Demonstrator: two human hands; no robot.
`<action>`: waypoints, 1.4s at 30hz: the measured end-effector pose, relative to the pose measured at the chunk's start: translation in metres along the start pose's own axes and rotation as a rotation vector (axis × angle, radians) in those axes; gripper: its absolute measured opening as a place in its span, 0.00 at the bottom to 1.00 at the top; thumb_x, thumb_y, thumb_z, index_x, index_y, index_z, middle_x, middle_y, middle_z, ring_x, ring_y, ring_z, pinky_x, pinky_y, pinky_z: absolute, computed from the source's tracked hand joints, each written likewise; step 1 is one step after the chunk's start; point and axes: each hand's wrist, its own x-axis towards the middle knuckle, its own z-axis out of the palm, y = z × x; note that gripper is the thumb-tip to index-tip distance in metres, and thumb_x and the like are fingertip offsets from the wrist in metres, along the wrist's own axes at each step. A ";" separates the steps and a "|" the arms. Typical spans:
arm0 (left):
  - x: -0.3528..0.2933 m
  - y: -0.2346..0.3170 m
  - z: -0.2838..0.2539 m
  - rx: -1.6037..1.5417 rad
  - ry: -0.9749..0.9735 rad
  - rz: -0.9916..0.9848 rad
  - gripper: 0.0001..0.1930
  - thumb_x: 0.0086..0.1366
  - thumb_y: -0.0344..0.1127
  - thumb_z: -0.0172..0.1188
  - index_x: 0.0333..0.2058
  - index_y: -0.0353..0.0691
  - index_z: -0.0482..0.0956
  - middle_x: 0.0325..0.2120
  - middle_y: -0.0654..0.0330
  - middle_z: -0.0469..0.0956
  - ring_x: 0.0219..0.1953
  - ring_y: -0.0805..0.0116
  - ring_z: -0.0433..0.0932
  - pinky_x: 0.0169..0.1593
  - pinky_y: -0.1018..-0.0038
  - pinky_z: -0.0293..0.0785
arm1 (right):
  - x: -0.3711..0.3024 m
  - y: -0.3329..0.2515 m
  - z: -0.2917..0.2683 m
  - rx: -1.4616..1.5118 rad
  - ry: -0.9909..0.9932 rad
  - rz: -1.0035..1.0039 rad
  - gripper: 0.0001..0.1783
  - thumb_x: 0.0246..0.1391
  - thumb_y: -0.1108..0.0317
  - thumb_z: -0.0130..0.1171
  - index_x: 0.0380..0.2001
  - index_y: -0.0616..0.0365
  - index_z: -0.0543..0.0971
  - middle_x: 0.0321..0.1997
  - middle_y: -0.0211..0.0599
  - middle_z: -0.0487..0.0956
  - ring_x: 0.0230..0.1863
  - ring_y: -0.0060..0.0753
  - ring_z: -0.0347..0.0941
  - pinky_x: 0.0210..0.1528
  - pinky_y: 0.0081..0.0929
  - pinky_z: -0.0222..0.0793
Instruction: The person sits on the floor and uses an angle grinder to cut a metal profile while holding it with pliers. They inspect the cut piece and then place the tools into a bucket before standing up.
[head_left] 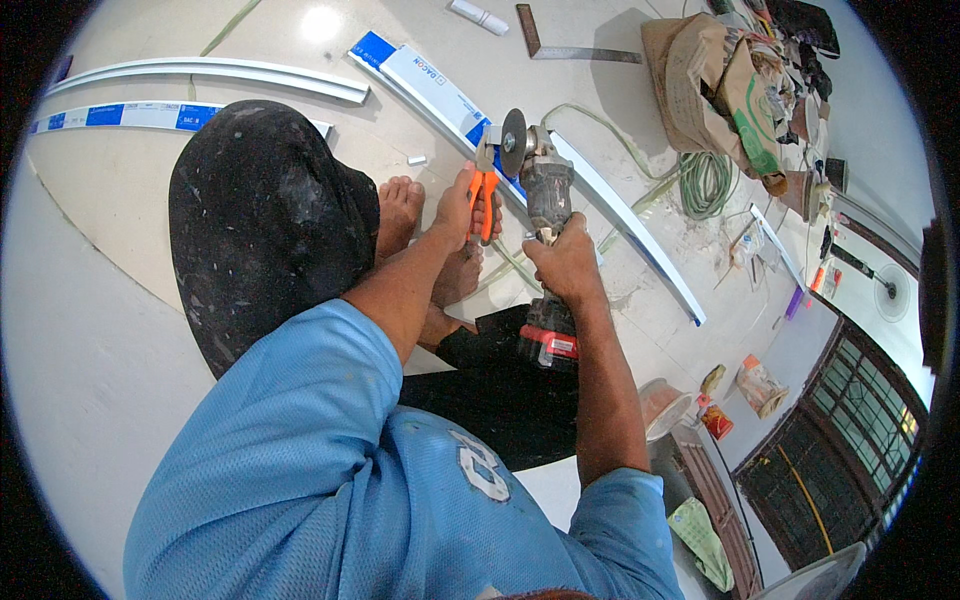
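My left hand [457, 212] is closed on a pair of pliers with orange handles [484, 200]. Between the plier jaws sits a small light piece [489, 147] whose kind I cannot make out. My right hand [567, 258] grips a cordless angle grinder [549, 190] by its body, with the red and black battery [548, 340] toward me. The grinder's round disc [513, 142] stands right beside the plier jaws; whether they touch, and whether it spins, I cannot tell. Beneath both tools lies a white metal strip with blue film [430, 88], partly hidden by them.
More white strips lie on the tiled floor: one [635, 235] at the right, a bent one [215, 67] at the left. A carpenter's square [580, 53], a white marker [480, 16], a coiled green hose or cable [706, 186] and a brown paper sack [690, 85] are farther off. My bare foot [399, 212] is close by.
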 end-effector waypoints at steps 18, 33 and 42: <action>0.002 0.001 -0.004 -0.006 -0.039 0.000 0.42 0.73 0.75 0.44 0.34 0.34 0.81 0.22 0.51 0.82 0.20 0.57 0.84 0.26 0.62 0.86 | -0.011 -0.021 -0.019 0.306 0.040 0.042 0.32 0.50 0.62 0.74 0.47 0.74 0.69 0.30 0.46 0.81 0.19 0.32 0.78 0.20 0.33 0.75; -0.024 0.031 0.015 1.365 0.439 0.462 0.35 0.72 0.65 0.56 0.47 0.29 0.79 0.46 0.38 0.80 0.52 0.37 0.80 0.56 0.46 0.75 | -0.035 -0.001 -0.084 0.766 0.175 0.134 0.27 0.50 0.62 0.74 0.44 0.66 0.72 0.27 0.36 0.77 0.18 0.27 0.75 0.18 0.29 0.74; -0.032 0.036 0.024 1.720 0.462 0.487 0.35 0.66 0.59 0.67 0.57 0.33 0.73 0.52 0.40 0.75 0.58 0.42 0.77 0.59 0.48 0.76 | -0.037 0.006 -0.074 0.801 0.182 0.092 0.30 0.46 0.60 0.76 0.42 0.70 0.72 0.27 0.39 0.79 0.19 0.30 0.77 0.20 0.32 0.75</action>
